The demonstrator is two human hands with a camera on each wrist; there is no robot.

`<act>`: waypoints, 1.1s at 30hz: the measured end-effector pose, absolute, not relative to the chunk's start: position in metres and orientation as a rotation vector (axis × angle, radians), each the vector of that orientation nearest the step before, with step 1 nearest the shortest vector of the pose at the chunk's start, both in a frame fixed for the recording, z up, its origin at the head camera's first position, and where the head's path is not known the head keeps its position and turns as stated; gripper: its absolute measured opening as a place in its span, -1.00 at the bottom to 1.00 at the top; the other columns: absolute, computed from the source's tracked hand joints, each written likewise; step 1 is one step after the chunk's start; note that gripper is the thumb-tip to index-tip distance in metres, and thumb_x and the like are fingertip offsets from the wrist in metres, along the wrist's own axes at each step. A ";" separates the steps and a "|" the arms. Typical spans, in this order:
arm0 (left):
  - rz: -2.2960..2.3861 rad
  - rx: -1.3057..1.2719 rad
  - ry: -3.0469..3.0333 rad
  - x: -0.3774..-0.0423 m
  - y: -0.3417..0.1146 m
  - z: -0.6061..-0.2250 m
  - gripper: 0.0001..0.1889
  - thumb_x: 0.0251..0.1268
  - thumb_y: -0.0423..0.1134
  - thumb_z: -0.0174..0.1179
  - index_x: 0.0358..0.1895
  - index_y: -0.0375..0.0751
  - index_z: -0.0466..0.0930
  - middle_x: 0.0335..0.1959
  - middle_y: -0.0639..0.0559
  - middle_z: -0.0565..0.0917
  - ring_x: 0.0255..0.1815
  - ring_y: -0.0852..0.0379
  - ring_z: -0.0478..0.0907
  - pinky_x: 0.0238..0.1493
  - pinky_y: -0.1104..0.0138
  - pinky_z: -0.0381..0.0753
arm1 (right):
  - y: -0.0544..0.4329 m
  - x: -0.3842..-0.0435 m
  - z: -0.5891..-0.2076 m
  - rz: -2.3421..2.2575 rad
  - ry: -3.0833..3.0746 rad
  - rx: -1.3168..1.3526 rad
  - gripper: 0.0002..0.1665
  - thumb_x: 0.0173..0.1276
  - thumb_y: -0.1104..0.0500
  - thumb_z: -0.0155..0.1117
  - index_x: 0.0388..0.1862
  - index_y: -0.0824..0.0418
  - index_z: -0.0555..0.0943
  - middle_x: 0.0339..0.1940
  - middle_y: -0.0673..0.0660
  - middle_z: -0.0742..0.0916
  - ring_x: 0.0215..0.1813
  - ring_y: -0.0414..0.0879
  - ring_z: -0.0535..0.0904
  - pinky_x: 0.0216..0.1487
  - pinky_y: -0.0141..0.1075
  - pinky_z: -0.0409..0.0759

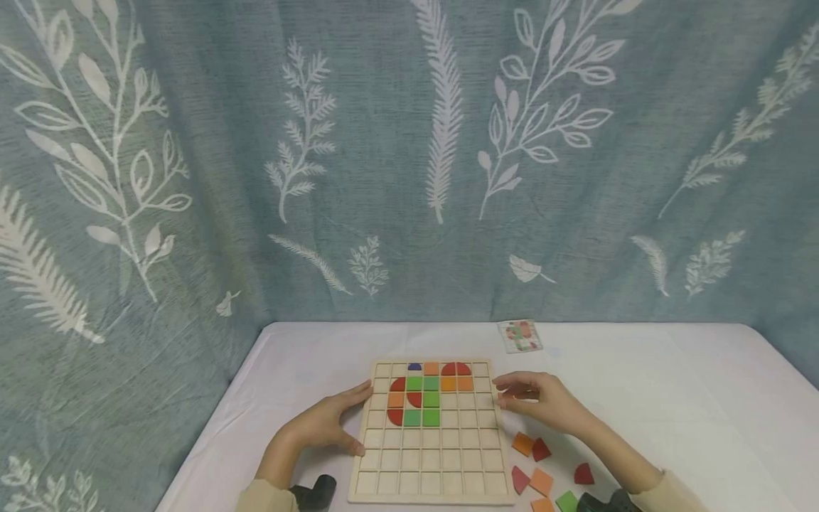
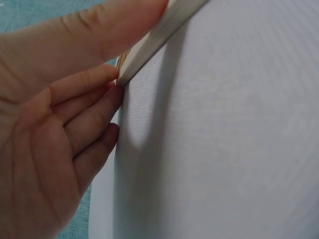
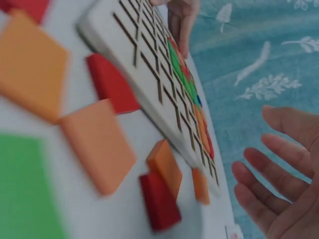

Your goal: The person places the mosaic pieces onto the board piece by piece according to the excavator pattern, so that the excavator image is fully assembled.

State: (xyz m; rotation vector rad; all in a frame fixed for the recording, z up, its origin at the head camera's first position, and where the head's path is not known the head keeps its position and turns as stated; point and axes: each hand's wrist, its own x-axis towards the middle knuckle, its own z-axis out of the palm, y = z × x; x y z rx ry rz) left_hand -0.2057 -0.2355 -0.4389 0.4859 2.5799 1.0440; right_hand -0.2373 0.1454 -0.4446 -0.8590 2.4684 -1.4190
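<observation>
A pale wooden grid board (image 1: 441, 462) lies on the table, its far rows partly filled with green squares (image 1: 431, 417), red quarter-round pieces (image 1: 395, 417), orange squares (image 1: 465, 384) and a small blue piece (image 1: 414, 367). My left hand (image 1: 329, 425) rests against the board's left side, its thumb and fairly straight fingers spread along the edge; the left wrist view shows the fingertips at the wooden rim. By the far right edge, my right hand (image 1: 540, 402) hovers with loosely bent fingers, and the right wrist view shows nothing between them. An orange piece (image 3: 201, 186) lies close by the board edge.
Loose pieces lie right of the board: orange squares (image 1: 541, 481), red quarter-rounds (image 1: 584, 473) and a green square (image 1: 566, 501). A small pattern card (image 1: 520, 336) lies near the table's far edge. Behind hangs a blue-green leaf-print curtain (image 1: 397, 142).
</observation>
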 end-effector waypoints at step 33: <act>1.083 0.546 2.573 -0.206 -0.241 -0.447 0.05 -0.42 -0.11 0.50 0.33 -0.37 0.22 0.42 -0.26 0.11 0.40 -0.35 -0.03 0.33 -0.19 -0.01 | 0.177 -0.153 -0.464 -1.031 2.622 -0.610 -0.59 0.09 -0.03 0.38 -0.14 0.18 0.66 -0.21 -0.06 0.67 -0.22 -0.23 0.52 -0.21 -0.39 0.58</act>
